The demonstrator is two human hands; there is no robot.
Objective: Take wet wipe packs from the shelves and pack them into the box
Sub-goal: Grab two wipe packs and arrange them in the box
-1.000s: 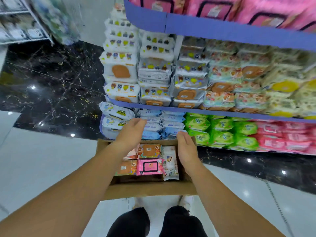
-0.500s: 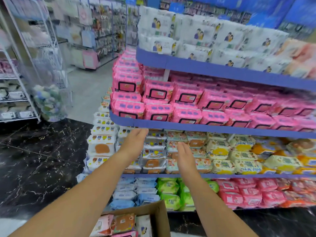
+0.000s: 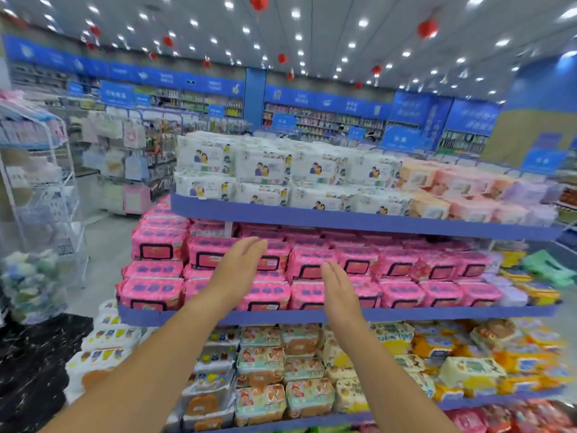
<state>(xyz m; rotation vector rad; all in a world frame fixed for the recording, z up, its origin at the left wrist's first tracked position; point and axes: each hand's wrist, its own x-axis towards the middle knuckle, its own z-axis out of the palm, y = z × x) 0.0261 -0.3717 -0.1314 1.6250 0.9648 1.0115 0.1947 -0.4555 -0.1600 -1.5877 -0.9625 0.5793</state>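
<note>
Raised since before: left hand (image 3: 240, 267), right hand (image 3: 338, 292) | empty, before pink packs (image 3: 309, 264)

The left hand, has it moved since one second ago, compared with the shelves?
Yes. The left hand has gone up: earlier it was by the lowest shelf over the box, now it is open in front of the pink packs, holding nothing.

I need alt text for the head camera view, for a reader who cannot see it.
Two empty, open hands, left hand and right hand, reach toward pink wet wipe packs on a blue shelf; white packs are stacked on the shelf above.
</note>
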